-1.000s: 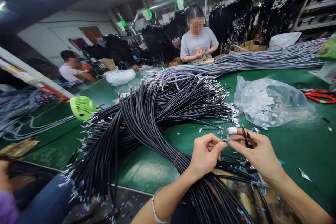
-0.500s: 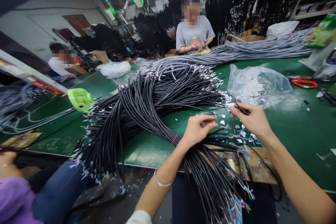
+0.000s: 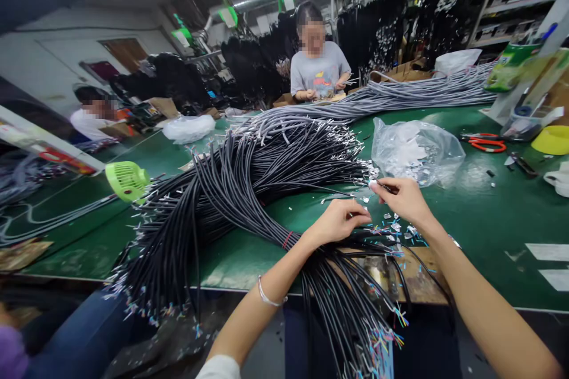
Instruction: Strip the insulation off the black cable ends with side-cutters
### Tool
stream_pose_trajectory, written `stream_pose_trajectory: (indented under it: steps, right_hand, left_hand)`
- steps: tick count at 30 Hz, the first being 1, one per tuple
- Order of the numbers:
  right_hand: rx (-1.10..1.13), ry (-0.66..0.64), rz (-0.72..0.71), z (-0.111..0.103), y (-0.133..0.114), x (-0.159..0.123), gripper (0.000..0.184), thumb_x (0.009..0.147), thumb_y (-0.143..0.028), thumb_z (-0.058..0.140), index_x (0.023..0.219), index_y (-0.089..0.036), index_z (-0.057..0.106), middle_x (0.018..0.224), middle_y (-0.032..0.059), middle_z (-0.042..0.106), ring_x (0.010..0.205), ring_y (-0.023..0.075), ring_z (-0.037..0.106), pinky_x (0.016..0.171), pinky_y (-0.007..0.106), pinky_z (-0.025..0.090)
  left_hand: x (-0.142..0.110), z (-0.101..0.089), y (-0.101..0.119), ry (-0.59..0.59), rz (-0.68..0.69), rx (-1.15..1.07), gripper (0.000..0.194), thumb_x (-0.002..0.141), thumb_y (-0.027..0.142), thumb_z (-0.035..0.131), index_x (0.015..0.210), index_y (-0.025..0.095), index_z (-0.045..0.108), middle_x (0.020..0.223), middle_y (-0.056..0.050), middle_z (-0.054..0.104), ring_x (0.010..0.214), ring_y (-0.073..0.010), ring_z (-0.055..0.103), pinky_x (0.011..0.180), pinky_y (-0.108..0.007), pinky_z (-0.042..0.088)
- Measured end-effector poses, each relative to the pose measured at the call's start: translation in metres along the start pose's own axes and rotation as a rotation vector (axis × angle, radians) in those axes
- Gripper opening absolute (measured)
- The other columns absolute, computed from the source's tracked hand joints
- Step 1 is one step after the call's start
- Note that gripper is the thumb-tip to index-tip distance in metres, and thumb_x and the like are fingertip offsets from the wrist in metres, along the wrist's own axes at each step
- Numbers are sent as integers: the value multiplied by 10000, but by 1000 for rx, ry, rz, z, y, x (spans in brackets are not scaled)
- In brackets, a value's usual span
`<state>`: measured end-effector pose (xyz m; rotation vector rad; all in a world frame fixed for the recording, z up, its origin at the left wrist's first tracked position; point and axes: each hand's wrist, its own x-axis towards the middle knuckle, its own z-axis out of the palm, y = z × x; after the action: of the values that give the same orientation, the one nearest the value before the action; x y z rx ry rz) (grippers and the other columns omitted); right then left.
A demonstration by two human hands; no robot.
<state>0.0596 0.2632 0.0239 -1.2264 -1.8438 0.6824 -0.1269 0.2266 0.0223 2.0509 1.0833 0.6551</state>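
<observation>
My left hand [image 3: 340, 220] is closed in a pinch over the tied bundle of black cables [image 3: 271, 222]. What its fingertips hold, if anything, is too small to make out. To its right, my right hand [image 3: 403, 200] is closed with a slim dark thing [image 3: 387, 188] in its fingers and a small white piece [image 3: 372, 185] at the tips. Stripped coloured wire ends [image 3: 377, 337] fan out from the bundle toward me. Scraps of foil and blue insulation [image 3: 397, 227] lie beneath the right hand. A larger heap of black cables [image 3: 173, 249] lies to the left.
A clear plastic bag [image 3: 418, 151] of white scraps stands beyond my right hand. Orange-handled scissors [image 3: 486, 143] lie farther right. Grey cables [image 3: 400, 95] cross the back. A green fan [image 3: 127, 182] stands left. A worn board [image 3: 422, 284] lies at the front edge. A person [image 3: 317, 65] works opposite.
The view has swung slightly right, so most things sit farther left. My left fingers have drawn closer together, while my right hand keeps its grip. The person opposite now holds out thin pale strands.
</observation>
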Motion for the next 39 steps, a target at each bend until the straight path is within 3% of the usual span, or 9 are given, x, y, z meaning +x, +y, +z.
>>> stream_pose_trajectory:
  steps: [6,13,17,20,23,26,32,36,39]
  right_hand:
    - [-54,10,-1,-2,-5,-1,340,823,-403,500,674,-157,682,500,9,598,488,134,506,493,244,356]
    - [-72,26,-42,-4,-7,-4,341,826,-413,502,789,-164,731,546,24,654,503,173,580,500,271,438]
    - [-76,48,-66,-4,-5,-3,337,823,-419,504,755,-179,731,552,23,667,480,184,593,480,282,457]
    - [-68,72,-64,-4,-4,-3,334,812,-436,521,756,-179,726,563,27,671,497,191,601,489,285,462]
    - [-50,78,-46,-4,-4,-4,336,804,-449,536,739,-175,719,559,29,666,496,188,592,484,282,452]
    - [-15,59,-22,-1,-2,-5,336,802,-451,545,731,-169,712,533,23,650,499,183,594,491,274,458]
    - [79,88,9,6,1,-7,308,767,-432,602,831,-152,712,797,71,720,685,208,658,636,296,521]
    - [118,264,63,-3,-2,-9,332,752,-433,625,883,-136,697,850,83,712,720,206,652,672,302,523]
    - [112,351,132,-10,-6,-12,342,717,-436,660,874,-134,701,735,60,697,635,189,624,586,284,506]
  left_hand:
    - [26,-8,-6,-318,38,-31,179,783,239,625,844,115,739,685,-48,713,549,-125,584,545,-187,426]
    - [15,-12,1,-498,130,-113,264,799,274,598,1013,173,716,819,-59,734,692,-167,644,634,-206,478]
    - [11,-9,-2,-234,99,-147,236,722,263,678,916,147,746,765,-69,717,645,-164,601,609,-227,443]
    - [11,-9,-5,32,-11,-311,250,601,282,775,809,144,750,698,-37,688,642,-151,569,634,-235,436]
    - [12,-10,-8,185,-115,-465,302,528,333,810,729,125,721,646,-14,646,572,-122,530,577,-234,440]
    - [13,-11,-10,208,-186,-563,414,515,452,792,697,97,685,594,-7,606,460,-91,489,476,-234,435]
    - [13,-12,-9,224,-248,-703,487,547,519,755,749,91,638,537,-7,594,485,-125,570,520,-269,493]
    - [10,-11,-4,311,-233,-678,395,622,464,731,736,95,644,476,31,522,419,-70,470,437,-191,387]
    - [7,-9,3,367,-198,-630,326,655,409,718,745,100,667,530,18,544,456,-76,478,451,-190,383]
